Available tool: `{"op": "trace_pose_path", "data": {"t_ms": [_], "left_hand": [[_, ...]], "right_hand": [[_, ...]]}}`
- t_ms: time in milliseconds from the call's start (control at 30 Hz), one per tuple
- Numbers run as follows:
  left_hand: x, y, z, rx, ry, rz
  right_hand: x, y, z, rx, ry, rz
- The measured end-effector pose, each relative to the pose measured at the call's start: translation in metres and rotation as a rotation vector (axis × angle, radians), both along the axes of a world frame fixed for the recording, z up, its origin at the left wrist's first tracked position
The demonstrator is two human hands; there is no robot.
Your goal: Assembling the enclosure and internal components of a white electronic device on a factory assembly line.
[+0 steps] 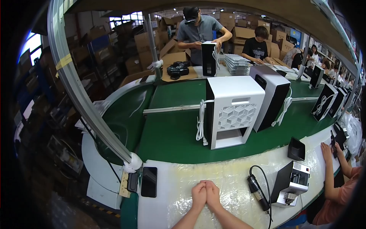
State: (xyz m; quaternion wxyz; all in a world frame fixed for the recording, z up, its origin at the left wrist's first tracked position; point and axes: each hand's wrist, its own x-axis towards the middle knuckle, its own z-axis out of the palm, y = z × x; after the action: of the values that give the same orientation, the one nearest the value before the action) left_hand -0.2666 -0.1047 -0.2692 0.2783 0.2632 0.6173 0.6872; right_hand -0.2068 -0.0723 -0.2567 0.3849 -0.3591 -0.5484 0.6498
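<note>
My left hand (199, 195) and my right hand (212, 194) rest pressed together on the film-covered work table (173, 187), fingers curled closed. No object shows in either hand. To their right lies a black corded electric screwdriver (257, 192). Beyond it stands a black and silver screw feeder (292, 183), with a black plastic bin (296, 149) behind it. A black smartphone (149, 182) lies flat to the left of my hands. Ahead, on the green conveyor belt (171, 133), a white appliance housing (237, 110) stands upright with its bundled white cord (201, 124).
A second boxy appliance (270, 97) stands right beside the white one. Several more line the belt at right. A metal post (87, 99) rises at left near a power strip (125, 184). Across the belt a person handles a black-fronted unit (209, 59). At right, a co-worker's hands hold a dark tool.
</note>
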Motion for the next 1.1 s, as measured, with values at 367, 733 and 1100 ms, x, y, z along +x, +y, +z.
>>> {"op": "trace_pose_path", "data": {"t_ms": [367, 733, 1100], "left_hand": [[-0.007, 0.001, -0.008, 0.031, -0.010, 0.003], [-0.012, -0.005, -0.007, 0.003, -0.032, 0.000], [-0.019, -0.004, -0.016, 0.068, -0.030, 0.037]], "right_hand": [[-0.007, 0.001, -0.001, -0.003, -0.018, -0.014], [-0.012, -0.004, -0.004, 0.014, 0.005, -0.012], [-0.019, -0.004, -0.009, 0.043, 0.005, -0.003]]}}
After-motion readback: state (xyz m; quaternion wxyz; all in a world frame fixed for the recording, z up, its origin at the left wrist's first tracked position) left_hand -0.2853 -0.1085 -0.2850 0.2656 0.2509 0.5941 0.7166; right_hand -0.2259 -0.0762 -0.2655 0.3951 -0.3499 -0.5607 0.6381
